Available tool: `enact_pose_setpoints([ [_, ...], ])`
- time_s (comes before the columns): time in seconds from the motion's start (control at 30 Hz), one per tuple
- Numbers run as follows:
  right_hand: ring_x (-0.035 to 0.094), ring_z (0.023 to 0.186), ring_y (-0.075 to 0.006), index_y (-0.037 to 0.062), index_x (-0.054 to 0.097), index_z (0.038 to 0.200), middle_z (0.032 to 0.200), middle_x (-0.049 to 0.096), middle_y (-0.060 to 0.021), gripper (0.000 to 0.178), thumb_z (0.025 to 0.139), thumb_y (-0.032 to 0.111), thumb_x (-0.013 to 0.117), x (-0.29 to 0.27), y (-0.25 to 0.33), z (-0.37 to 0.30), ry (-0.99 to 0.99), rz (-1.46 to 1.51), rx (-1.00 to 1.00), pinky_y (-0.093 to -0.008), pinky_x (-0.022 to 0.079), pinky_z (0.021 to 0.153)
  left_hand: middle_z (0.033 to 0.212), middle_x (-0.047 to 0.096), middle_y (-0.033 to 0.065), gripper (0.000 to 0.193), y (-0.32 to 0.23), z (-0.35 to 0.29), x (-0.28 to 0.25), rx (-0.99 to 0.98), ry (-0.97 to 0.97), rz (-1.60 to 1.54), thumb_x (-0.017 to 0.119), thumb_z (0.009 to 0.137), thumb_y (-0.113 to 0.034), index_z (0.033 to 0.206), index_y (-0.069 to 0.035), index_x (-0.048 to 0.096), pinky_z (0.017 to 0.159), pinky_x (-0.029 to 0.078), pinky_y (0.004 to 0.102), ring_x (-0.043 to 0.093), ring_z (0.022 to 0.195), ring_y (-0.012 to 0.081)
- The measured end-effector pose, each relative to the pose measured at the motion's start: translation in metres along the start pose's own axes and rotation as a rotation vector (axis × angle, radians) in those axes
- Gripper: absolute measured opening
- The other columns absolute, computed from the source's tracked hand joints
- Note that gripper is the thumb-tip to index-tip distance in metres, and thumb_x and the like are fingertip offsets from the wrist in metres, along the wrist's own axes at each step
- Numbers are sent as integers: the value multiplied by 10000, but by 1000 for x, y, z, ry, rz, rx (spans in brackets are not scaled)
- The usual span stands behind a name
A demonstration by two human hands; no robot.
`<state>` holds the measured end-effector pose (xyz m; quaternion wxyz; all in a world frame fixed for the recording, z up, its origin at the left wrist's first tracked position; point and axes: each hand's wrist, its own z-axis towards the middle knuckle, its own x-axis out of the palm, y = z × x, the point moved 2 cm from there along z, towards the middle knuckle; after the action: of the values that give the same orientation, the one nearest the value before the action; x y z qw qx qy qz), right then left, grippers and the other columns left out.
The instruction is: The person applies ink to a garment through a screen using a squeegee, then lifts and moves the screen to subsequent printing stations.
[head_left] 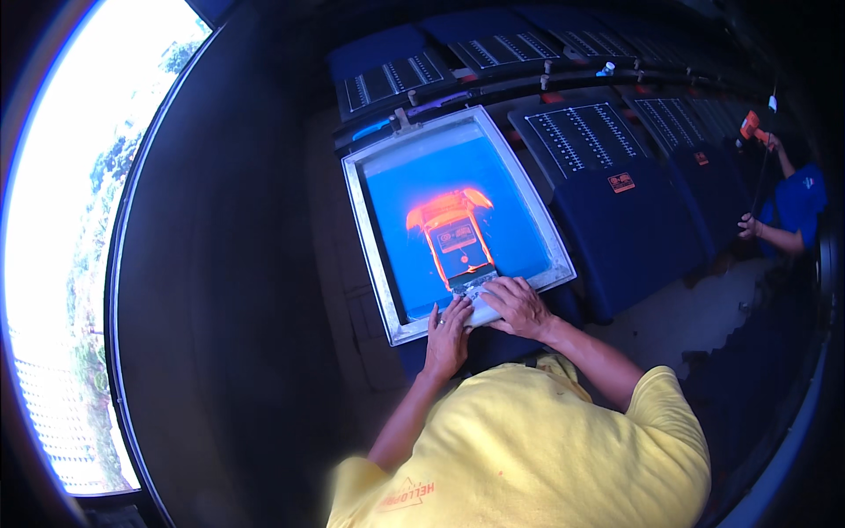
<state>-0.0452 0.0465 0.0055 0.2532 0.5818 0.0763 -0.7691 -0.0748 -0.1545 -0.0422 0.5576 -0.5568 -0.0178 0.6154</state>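
A screen-printing frame point(370, 264) with a pale metal rim and blue mesh lies in front of me. Bright orange ink point(447, 209) is smeared across the mesh around a small printed design. At the frame's near end, both hands are on a pale squeegee point(481, 314). My left hand point(450, 339) grips its left end, fingers bent over it. My right hand point(519, 308) wraps its right end from above. The squeegee's lower edge is partly hidden by my fingers, close to the near edge of the ink.
Dark garments on boards point(625, 229) stand in a row to the right, one with a small orange print point(621, 182). More boards point(396, 84) line the far side behind a rail. A co-worker in a blue shirt point(799, 204) holds an orange heat gun point(751, 126).
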Motion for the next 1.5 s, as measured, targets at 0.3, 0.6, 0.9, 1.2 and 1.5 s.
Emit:
enact_pose_setpoints([
  [0.3, 548, 1151, -371, -5, 579, 1228, 1268, 570, -175, 431, 882, 229, 686, -68, -70, -17, -370, -6, 423, -459, 430, 990, 1464, 470, 203, 466, 19, 29, -42, -264, -314, -80, 612, 921, -103, 1354, -19, 461, 1182, 222, 552, 366, 1425, 390],
  [0.6, 630, 1042, -414, -45, 616, 1164, 1096, 660, -248, 449, 857, 266, 718, -46, -170, -55, -350, 136, 945, -463, 495, 903, 1423, 444, 348, 705, 75, 32, -29, -807, -213, 2, 620, 936, -263, 1457, 104, 317, 1148, 318, 469, 415, 1353, 470],
  [0.9, 621, 1030, -410, -37, 625, 1106, 1087, 646, -239, 428, 845, 287, 724, -44, -202, -64, -406, 125, 978, -464, 494, 880, 1179, 652, 315, 683, 64, 68, -20, -802, -302, -73, 732, 837, -210, 1360, 141, 470, 937, 509, 385, 681, 1051, 356],
  [1.2, 630, 1009, -383, 12, 652, 1092, 1074, 644, -218, 396, 777, 228, 757, -30, -224, -101, -404, 191, 961, -446, 506, 879, 1189, 673, 242, 638, 67, 52, 14, -780, -448, -272, 746, 760, -112, 1280, 188, 532, 919, 493, 300, 675, 986, 216],
  [1.5, 612, 1010, -393, -9, 621, 1139, 1053, 632, -219, 455, 767, 210, 762, -146, -253, -182, -529, 241, 932, -448, 511, 857, 996, 695, 92, 449, -62, 101, 44, -656, -478, -289, 700, 838, -41, 1236, 136, 591, 803, 480, 260, 623, 857, 129],
])
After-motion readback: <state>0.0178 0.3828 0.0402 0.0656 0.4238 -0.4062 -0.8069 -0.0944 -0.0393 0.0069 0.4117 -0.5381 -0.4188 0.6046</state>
